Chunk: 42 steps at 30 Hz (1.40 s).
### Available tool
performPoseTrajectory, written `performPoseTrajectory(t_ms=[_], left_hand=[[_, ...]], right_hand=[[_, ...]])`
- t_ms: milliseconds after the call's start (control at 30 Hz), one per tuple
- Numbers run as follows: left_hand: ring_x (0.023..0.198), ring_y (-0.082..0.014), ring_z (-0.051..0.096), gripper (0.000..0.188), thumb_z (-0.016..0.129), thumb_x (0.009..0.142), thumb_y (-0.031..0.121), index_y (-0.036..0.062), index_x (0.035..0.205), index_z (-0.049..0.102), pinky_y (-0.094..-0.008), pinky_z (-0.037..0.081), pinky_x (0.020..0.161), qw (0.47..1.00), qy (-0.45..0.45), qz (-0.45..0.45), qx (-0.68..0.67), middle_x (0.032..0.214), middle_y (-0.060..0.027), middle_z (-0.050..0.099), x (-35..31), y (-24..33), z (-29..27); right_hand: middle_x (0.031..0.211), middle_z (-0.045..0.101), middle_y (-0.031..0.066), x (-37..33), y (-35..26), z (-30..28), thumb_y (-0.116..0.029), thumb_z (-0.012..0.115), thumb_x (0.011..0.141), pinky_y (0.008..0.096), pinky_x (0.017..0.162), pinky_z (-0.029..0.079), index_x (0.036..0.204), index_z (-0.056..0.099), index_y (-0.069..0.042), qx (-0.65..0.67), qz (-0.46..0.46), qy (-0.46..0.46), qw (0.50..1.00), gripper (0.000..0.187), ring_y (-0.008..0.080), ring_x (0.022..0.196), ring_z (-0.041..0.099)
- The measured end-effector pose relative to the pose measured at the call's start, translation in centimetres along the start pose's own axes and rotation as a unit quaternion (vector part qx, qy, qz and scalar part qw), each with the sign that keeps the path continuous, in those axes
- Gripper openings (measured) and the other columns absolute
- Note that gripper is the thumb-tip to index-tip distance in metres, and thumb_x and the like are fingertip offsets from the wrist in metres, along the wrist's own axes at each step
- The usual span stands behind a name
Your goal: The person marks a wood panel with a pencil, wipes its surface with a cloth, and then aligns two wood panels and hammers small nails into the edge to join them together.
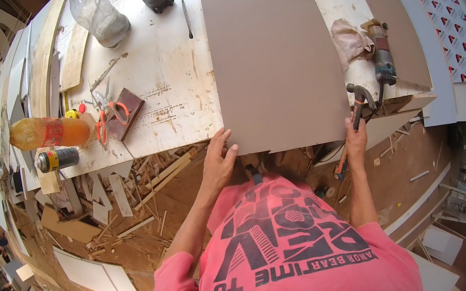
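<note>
A large flat brown board (274,61) lies on the white worktable, its near edge reaching the table's front. At the board's near left corner is my left hand (219,162), its fingers stretched along the left edge and its thumb apart from them. Beside the near right corner, my right hand (356,142) is closed around a claw hammer (360,101) with an orange and black handle. The hammer's head points away from me, over the table edge. A power tool (382,54) with a cord lies just beyond it, next to a crumpled pale cloth (351,43).
On the left of the worktable (172,100) are an orange-filled bottle (53,132), a spray can (57,159), orange-handled pliers (102,126) and a dark red block (128,110). A clear plastic jar (99,15) stands farther back. Wood offcuts (120,195) litter the floor.
</note>
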State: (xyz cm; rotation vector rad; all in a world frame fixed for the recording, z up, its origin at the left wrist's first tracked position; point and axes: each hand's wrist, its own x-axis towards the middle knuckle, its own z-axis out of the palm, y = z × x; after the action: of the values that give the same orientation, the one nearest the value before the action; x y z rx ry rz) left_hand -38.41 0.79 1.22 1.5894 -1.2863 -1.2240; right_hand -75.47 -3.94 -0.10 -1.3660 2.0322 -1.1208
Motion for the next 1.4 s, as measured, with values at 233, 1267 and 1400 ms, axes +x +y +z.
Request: performPoseTrajectory(t_ms=[233,1267,1400], left_hand=[[0.112,-0.0248,0.055,0.044,0.059,0.090,0.018,0.0041,0.131,0.051,-0.0330,0.047,0.092,0.998,-0.009,-0.026,-0.062,0.139,-0.0182,0.043,0.0,0.7,-1.2],[0.113,-0.0282,0.051,0.048,0.056,0.095,0.032,0.0049,0.132,0.040,-0.0484,0.046,0.094,0.798,0.361,-0.185,-0.445,0.126,-0.0115,0.050,-1.8,-2.3,7.5],[0.118,-0.0243,0.049,0.051,0.060,0.093,0.023,0.0051,0.135,0.037,-0.0422,0.045,0.098,0.800,0.419,-0.114,-0.413,0.130,-0.0100,0.049,-1.3,0.2,8.7]], right_hand=[[0.087,0.061,0.0100,-0.4,-0.6,0.6,-0.030,0.060,0.092,0.0308,0.072,0.044,0.103,0.056,0.001,0.032,0.033,0.022,0.999,0.033,0.0183,0.076,0.054],[0.105,0.052,0.0195,21.3,3.1,1.9,-0.007,0.055,0.081,0.0446,0.091,0.039,0.123,0.052,-0.004,-0.123,-0.186,-0.062,0.973,0.042,0.0357,0.099,0.049],[0.104,0.052,0.0169,19.4,-0.1,1.0,-0.009,0.055,0.082,0.0435,0.090,0.039,0.117,0.055,-0.002,-0.060,-0.283,-0.048,0.956,0.036,0.0343,0.100,0.049]])
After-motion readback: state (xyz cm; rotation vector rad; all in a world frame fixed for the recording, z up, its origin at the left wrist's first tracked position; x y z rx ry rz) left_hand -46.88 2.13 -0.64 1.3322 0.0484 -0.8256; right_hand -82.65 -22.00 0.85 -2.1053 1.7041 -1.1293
